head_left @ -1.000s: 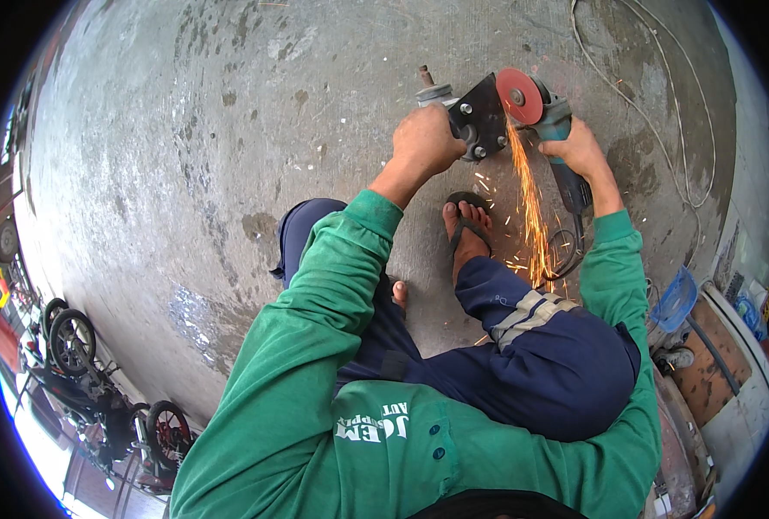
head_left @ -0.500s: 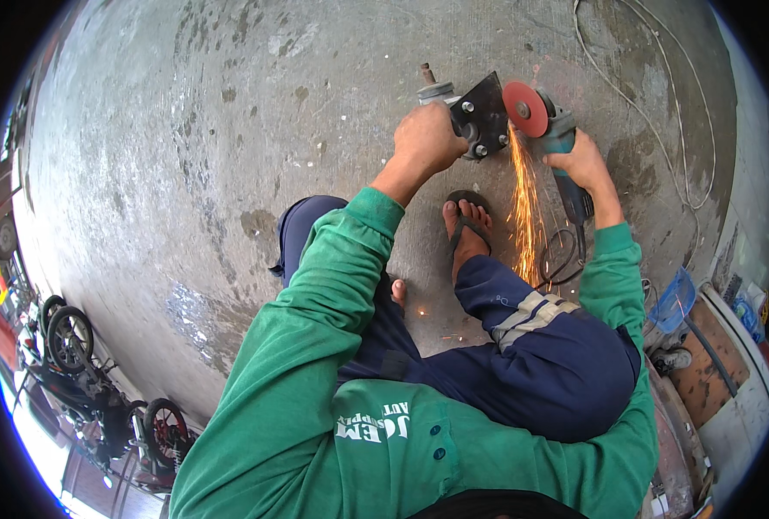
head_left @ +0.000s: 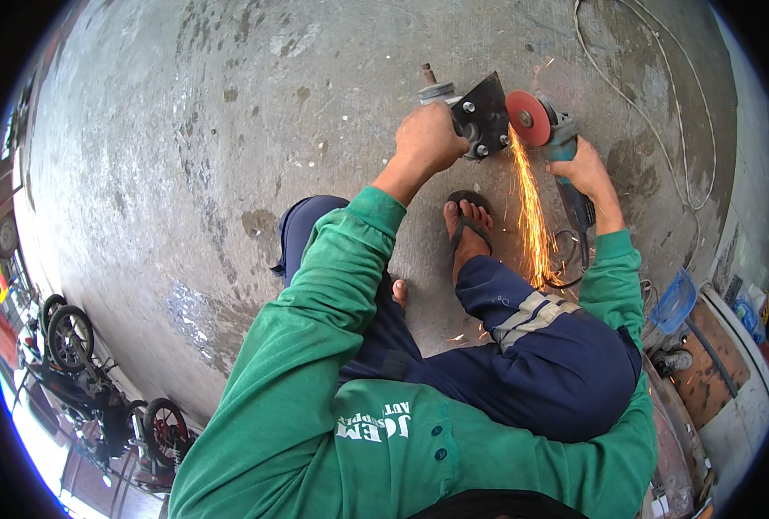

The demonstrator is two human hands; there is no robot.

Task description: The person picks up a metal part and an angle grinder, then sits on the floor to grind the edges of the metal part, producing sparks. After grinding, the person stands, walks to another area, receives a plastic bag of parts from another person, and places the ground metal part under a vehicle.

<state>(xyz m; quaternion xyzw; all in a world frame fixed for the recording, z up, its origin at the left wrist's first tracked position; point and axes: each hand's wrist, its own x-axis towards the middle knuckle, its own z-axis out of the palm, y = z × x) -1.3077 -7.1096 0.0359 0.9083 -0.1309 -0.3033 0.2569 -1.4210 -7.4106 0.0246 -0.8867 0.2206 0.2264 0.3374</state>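
Left hand: your left hand is closing its fingers around the near end of the metal workpiece, a dark flat plate with bolt heads joined to a grey tubular stub; the grip is tight, knuckles turned up towards the camera.
Right hand: your right hand is wrapping fully around the teal body of the angle grinder, fingers curled shut on it (the fingertips themselves are hiding under the tool).
Workpiece: it is sitting low over the concrete floor, just beyond your forward foot, with the plate's right edge touching the grinder's disc.
Disc: the red disc is meeting the plate's edge at the upper right of the view.
Sparks: an orange stream of sparks is falling from the contact point back towards your right shin.
Foot: your sandalled foot is resting flat on the floor, between the two hands and nearer to you.
Cable: the grinder's black cable is looping on the floor beside your right knee.
Surroundings: motorcycles are standing at the lower left edge; a blue plastic container is lying to your right.
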